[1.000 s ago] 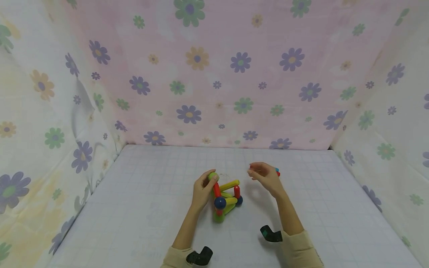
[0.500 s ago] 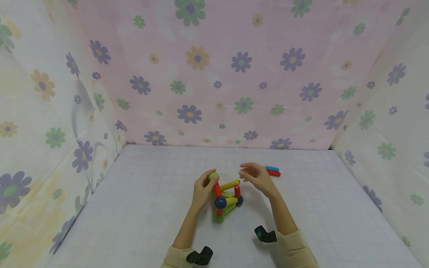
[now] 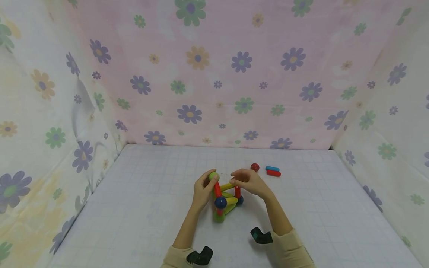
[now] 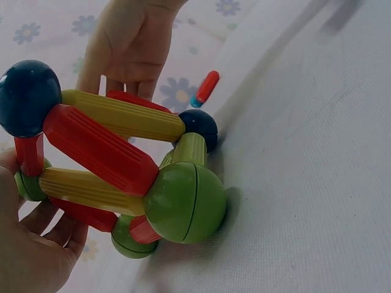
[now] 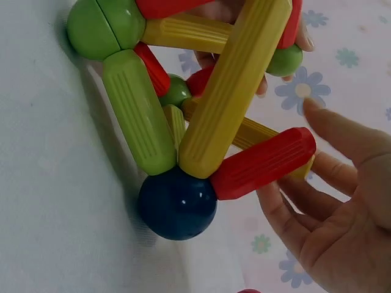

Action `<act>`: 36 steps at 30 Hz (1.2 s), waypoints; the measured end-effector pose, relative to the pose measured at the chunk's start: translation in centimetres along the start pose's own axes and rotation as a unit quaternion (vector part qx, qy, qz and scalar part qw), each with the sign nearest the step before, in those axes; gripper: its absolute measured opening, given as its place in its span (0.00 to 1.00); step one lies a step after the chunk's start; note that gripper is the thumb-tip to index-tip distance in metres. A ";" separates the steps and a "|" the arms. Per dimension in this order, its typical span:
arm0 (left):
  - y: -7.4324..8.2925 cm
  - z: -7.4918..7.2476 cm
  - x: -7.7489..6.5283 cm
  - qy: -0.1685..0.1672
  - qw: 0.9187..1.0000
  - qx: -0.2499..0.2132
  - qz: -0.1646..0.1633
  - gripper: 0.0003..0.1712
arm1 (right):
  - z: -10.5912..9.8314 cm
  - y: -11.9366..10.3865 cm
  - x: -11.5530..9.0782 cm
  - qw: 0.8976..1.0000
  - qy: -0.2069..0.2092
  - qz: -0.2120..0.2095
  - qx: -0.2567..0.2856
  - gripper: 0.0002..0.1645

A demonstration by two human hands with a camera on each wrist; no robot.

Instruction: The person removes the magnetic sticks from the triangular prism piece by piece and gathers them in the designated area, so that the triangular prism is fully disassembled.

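Observation:
My left hand (image 3: 202,191) pinches a green ball (image 3: 213,176) at the upper corner of a frame of ribbed rods and balls. Red rods, yellow rods (image 5: 238,85) and green rods (image 5: 139,113) join blue balls (image 5: 177,204) and green balls (image 4: 186,201). The frame's lower balls rest on the table. At its right side is my right hand (image 3: 252,183), thumb spread apart from its bent fingers. In the right wrist view those fingers lie behind the free end of an upright red rod (image 5: 266,163) and the end of a yellow rod; the thumb stays apart from both.
Behind my right hand a loose red ball (image 3: 255,167) lies on the white gridded table (image 3: 151,208). A loose blue rod (image 3: 272,168) and a red rod (image 3: 273,173) lie side by side to its right. Flowered cloth (image 3: 214,96) walls the back and sides.
My right hand has moved left from near the loose pieces to the frame's right side, uncovering the loose rods and red ball. My left hand and the frame have stayed in place.

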State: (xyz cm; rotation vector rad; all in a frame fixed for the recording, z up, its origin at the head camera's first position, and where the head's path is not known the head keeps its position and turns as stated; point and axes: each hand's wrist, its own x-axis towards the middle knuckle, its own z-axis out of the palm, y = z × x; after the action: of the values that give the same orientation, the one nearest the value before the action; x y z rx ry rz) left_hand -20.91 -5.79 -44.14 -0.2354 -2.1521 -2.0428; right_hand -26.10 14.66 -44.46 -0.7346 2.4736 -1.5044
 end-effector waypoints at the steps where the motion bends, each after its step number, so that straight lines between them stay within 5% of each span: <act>1: 0.0 0.0 0.0 0.000 1.000 -0.001 -0.001 0.19 | 0.1 -0.3 -0.1 1.000 -0.004 0.003 -0.006 0.19; 8: 0.0 0.0 0.0 0.000 1.000 -0.004 -0.005 0.19 | 0.1 -3.1 -0.6 1.000 -0.015 0.020 -0.014 0.14; 20: -0.1 0.0 0.1 0.004 1.000 0.001 0.000 0.19 | 0.5 0.8 0.1 0.998 0.026 0.054 0.030 0.15; 28: 0.2 0.0 0.0 0.004 1.000 0.001 -0.004 0.18 | 0.5 -2.4 -0.7 0.996 0.047 0.066 0.032 0.13; 36: -1.0 0.0 0.3 0.001 1.000 0.004 -0.012 0.19 | 0.7 -2.9 -1.0 0.996 0.056 0.071 0.022 0.13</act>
State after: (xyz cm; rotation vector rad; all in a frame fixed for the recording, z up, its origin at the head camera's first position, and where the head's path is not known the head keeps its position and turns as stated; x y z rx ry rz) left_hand -21.40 -5.83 -45.02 -0.2059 -2.1710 -2.0468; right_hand -24.09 13.53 -42.39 -0.4692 2.5026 -1.5818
